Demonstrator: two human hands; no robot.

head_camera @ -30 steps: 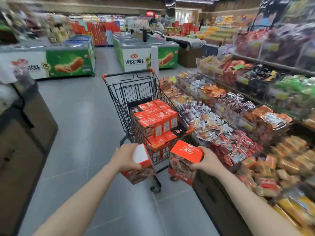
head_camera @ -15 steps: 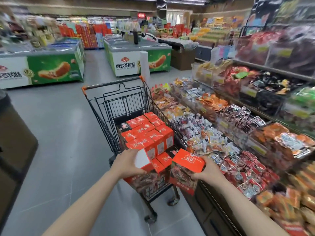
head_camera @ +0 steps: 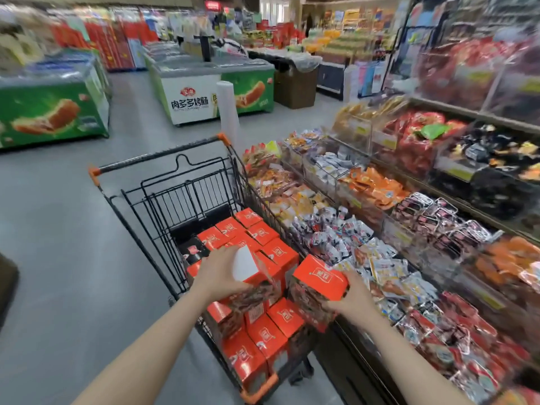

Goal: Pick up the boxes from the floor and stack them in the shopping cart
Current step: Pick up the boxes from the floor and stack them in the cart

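A black wire shopping cart (head_camera: 163, 197) with orange corners stands in front of me, holding several orange boxes (head_camera: 263, 232) stacked in rows. My left hand (head_camera: 217, 273) grips an orange box with a white side (head_camera: 248, 266), tilted, just above the stacked boxes in the cart's middle. My right hand (head_camera: 350, 296) holds another orange box (head_camera: 318, 280) over the cart's right rim. More orange boxes (head_camera: 263, 337) fill the cart's near end.
A long snack display (head_camera: 409, 258) of packaged goods runs along the right, right beside the cart. Green freezer chests (head_camera: 49, 112) and another freezer (head_camera: 204, 92) stand across the grey floor (head_camera: 58, 244). A dark fixture (head_camera: 7, 285) sits at the left edge.
I have come closer to the cart. Both hands have carried their boxes forward, from short of the cart to over its basket.
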